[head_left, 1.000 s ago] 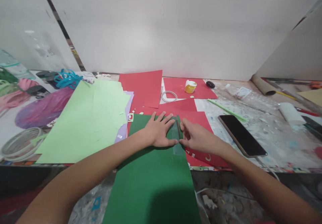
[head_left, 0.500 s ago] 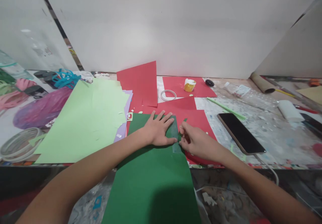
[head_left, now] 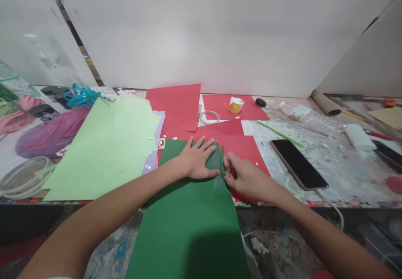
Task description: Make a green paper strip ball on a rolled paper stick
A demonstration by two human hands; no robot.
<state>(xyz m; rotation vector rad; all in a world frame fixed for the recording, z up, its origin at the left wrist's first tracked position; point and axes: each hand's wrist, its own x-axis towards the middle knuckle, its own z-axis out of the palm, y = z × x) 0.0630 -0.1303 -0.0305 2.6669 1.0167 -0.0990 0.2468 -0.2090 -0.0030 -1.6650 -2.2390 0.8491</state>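
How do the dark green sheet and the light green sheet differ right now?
The dark green sheet overhangs the table's near edge with the left hand flat on it; the light green sheet lies untouched on the table. The dark one is deeper in colour. Both are flat paper.

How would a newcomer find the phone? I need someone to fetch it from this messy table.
Start at the dark green sheet under the person's hands, then look to its right, past the red paper. The phone lies flat on the paint-speckled tabletop: a slim black rectangle with a glossy dark screen, the only such slab there.
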